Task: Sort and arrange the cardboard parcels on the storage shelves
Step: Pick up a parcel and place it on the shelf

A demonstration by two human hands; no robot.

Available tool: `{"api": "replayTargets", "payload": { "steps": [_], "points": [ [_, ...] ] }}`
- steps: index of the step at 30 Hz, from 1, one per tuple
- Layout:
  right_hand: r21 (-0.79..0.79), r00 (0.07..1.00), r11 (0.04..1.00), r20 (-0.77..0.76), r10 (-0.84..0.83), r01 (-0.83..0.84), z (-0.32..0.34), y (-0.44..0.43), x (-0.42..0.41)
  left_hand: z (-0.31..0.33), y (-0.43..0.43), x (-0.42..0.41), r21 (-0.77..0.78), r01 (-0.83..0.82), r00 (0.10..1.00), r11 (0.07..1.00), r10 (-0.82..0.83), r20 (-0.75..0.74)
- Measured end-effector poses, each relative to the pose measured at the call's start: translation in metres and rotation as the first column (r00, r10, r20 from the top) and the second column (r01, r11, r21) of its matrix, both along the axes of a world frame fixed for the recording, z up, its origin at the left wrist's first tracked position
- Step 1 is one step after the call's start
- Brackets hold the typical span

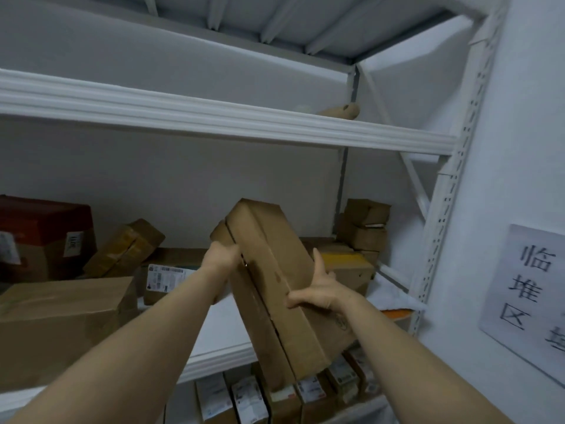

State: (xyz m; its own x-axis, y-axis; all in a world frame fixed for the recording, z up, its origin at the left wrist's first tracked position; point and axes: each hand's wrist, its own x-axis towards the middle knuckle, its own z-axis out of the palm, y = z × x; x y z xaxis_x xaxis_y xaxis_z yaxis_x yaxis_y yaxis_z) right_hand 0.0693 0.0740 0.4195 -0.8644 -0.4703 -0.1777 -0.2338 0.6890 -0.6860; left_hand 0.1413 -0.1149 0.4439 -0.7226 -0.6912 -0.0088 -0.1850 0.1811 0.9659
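A long brown cardboard parcel [269,264] is tilted in the air in front of the middle shelf [220,347], its far end raised toward the wall. My left hand [220,255] grips its upper left edge. My right hand [318,289] clasps its right side, thumb across the top face. Both forearms reach up from the bottom of the view. The parcel's lower end hangs over the shelf's front rail.
On the middle shelf lie a large brown box [61,319], a red-topped box [46,234], a tilted small box [125,249], a labelled box [168,276] and stacked boxes [363,228] at back right. The lower shelf holds several upright parcels [275,399]. A paper sign [529,289] hangs on the right wall.
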Motion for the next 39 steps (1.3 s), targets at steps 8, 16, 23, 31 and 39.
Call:
{"api": "replayTargets", "payload": {
  "steps": [8, 16, 23, 31, 39],
  "points": [
    [0.065, 0.997, 0.997, -0.07, -0.036, 0.041, -0.038, 0.023, 0.067, -0.005, -0.007, 0.029, 0.331, 0.074, 0.997, 0.941, -0.072, -0.019],
    [0.009, 0.974, 0.99, -0.182, -0.137, 0.141, -0.078, 0.011, 0.147, -0.031, -0.036, 0.09, 0.323, 0.255, 0.966, 0.911, -0.258, -0.036],
    [-0.052, 0.964, 0.988, -0.217, -0.152, 0.144, -0.083, 0.003, 0.18, -0.027, -0.038, 0.125, 0.372, 0.329, 0.944, 0.868, -0.293, -0.152],
    [-0.06, 0.91, 0.988, -0.384, -0.156, 0.144, -0.071, -0.015, 0.198, 0.001, -0.055, 0.154, 0.459, 0.373, 0.914, 0.807, -0.235, -0.331],
    [0.043, 0.833, 0.977, -0.532, -0.154, 0.208, -0.044, -0.043, 0.194, 0.016, -0.068, 0.155, 0.458, 0.328, 0.898, 0.827, -0.121, -0.423]
  ]
}}
